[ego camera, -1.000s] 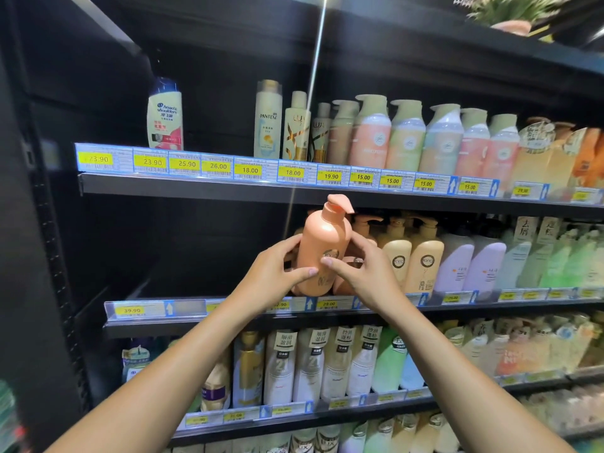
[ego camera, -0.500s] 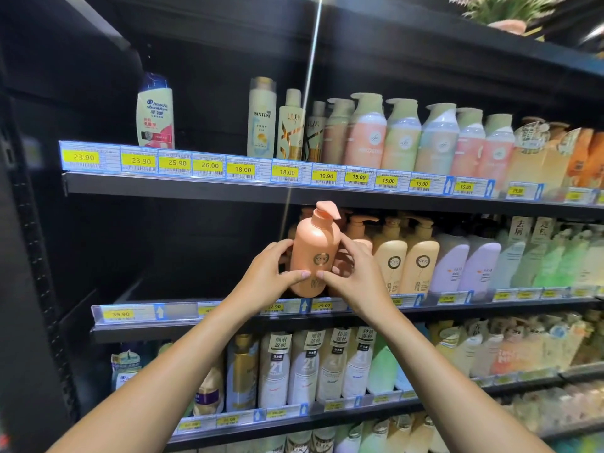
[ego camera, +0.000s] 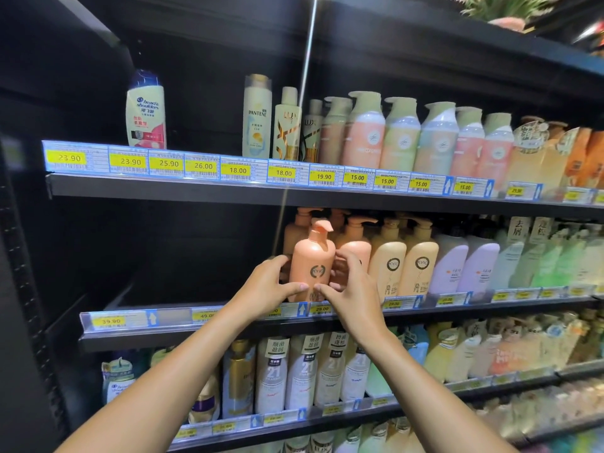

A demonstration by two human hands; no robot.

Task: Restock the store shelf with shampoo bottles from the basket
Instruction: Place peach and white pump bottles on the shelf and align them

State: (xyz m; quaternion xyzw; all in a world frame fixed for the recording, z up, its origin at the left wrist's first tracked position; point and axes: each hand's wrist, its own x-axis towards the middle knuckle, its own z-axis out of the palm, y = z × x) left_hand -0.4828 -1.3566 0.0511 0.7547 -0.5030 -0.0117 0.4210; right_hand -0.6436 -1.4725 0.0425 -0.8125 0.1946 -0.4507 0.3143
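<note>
I log the peach bottle (ego camera: pixel 312 263) lowered to the middle shelf (ego camera: pixel 137 322) front, at 9 o'clock of its matching row (ego camera: pixel 359 246). Left hand (ego camera: pixel 264 286) and right hand (ego camera: pixel 354 291) still grasp it with curled fingers (ego camera: pixel 294 287) — release pending.

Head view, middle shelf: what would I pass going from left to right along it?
39.90 price tag → peach pump bottle → cream bottles → lilac bottles → green bottles.
</note>
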